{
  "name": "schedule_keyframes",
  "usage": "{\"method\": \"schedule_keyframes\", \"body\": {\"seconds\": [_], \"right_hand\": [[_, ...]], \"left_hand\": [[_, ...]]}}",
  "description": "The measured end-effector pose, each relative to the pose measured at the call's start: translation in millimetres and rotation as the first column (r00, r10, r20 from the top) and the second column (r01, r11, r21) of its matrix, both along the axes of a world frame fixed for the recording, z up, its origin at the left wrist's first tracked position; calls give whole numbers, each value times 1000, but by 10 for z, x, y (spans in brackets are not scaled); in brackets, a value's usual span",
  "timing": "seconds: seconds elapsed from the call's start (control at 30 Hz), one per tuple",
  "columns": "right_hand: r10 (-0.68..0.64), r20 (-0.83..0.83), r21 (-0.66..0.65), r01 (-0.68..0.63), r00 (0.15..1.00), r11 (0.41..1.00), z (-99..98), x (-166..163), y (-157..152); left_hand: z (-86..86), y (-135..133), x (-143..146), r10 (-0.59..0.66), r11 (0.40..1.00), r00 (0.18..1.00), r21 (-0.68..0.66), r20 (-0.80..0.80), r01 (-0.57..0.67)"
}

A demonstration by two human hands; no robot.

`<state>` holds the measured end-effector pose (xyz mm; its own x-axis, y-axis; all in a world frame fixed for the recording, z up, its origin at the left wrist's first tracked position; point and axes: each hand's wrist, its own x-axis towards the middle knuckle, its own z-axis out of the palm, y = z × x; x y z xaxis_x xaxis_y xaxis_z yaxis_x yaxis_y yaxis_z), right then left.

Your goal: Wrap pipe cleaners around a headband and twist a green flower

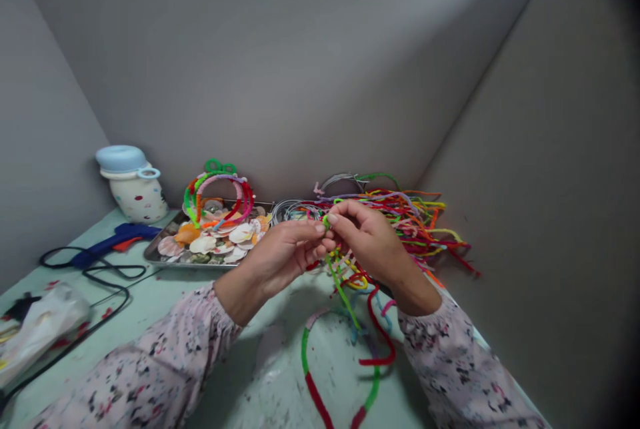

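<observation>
Both hands meet over the table, pinching a light green pipe cleaner (340,289). My left hand (290,249) is closed on its upper end between thumb and forefinger. From the other side, my right hand (367,239) pinches the same end, where a small curl shows at the fingertips. The rest of the stem hangs down at a slant. Below the hands lies a loop wound in green, red and pink (314,386), open toward me. A dark red pipe cleaner (385,336) bends over the loop's right side.
Behind my right hand spreads a heap of coloured pipe cleaners (425,222), with coiled grey wire (293,210) beside it. Left of it, a metal tray (165,261) holds shells and wound hoops (245,199). Further left are a blue glue gun (110,242), its black cord and a lidded cup (135,192).
</observation>
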<state>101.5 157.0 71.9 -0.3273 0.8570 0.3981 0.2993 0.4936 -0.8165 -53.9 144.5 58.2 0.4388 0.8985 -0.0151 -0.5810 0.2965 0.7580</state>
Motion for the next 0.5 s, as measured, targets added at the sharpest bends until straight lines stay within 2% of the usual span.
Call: {"method": "schedule_keyframes", "body": {"seconds": [0.5], "right_hand": [[-16,177,92,-1,984,996,21,50,12]], "left_hand": [[-35,38,-35,24,997,985,-69,-171,-37]]}}
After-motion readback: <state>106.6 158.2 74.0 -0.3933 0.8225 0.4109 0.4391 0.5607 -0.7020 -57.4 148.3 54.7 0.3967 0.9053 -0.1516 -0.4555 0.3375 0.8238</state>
